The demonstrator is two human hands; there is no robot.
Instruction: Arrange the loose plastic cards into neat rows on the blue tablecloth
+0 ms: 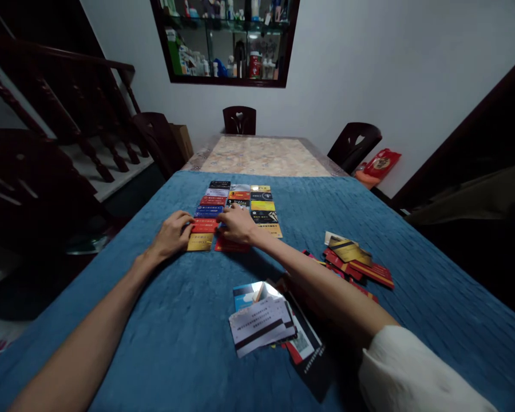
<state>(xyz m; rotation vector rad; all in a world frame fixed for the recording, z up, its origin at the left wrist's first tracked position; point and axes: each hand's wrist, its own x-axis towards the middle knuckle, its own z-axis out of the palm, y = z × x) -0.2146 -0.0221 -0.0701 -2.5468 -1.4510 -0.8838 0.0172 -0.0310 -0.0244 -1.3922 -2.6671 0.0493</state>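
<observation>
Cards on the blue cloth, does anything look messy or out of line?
The grid under both hands is tidy. Two loose heaps are not: mixed cards near the right arm, and red and gold cards fanned crookedly further right.

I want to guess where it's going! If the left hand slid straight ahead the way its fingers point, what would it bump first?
Probably the red card in the grid: the left hand points right at it, fingertips already at its edge, just above the gold card.
</observation>
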